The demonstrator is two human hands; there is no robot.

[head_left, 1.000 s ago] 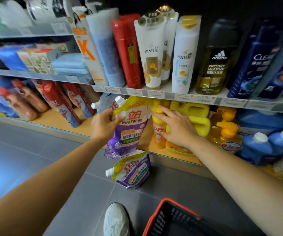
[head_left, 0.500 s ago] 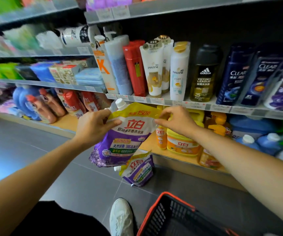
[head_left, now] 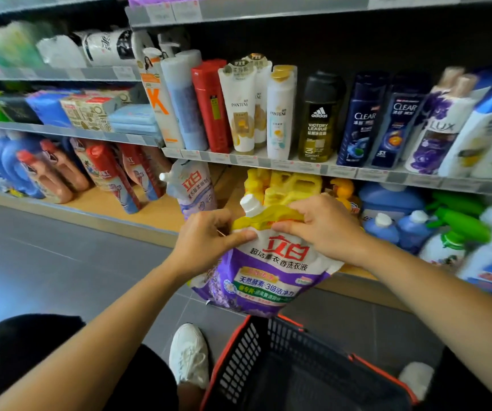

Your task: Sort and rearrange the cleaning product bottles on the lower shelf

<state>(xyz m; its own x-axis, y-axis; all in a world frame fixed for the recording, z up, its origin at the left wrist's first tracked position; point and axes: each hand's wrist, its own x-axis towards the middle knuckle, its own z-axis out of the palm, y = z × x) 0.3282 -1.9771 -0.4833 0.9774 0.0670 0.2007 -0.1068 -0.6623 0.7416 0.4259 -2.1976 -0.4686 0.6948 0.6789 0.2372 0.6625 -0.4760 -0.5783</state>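
You are facing a shop aisle with a grey tiled floor [head_left: 46, 262], and the lower shelf [head_left: 155, 212], a wooden board close to that floor, is the landmark here. In front of that shelf's front edge, off the board and in the air, hangs the purple-and-yellow detergent pouch [head_left: 268, 271], upright, its white cap [head_left: 250, 204] pointing up. Your left hand [head_left: 206, 241] pinches the pouch's upper left corner, thumb on the printed face and fingers curled behind. Your right hand [head_left: 324, 229] grips the yellow top band beside the cap, fingers clamped over it. On the shelf, just behind your left hand, a second pouch [head_left: 194, 188] stands upright. Behind the held pouch on the same shelf sit yellow jugs [head_left: 292, 185]; further right along the shelf are blue bottles [head_left: 398, 226] with white caps. Toward the shelf's left end stand red-capped bottles [head_left: 111, 173], tilted in this wide view. Out from the shelf, on the floor below the held pouch, is a black basket [head_left: 227, 360] with an orange rim, and a white shoe [head_left: 189, 354] just left of it.
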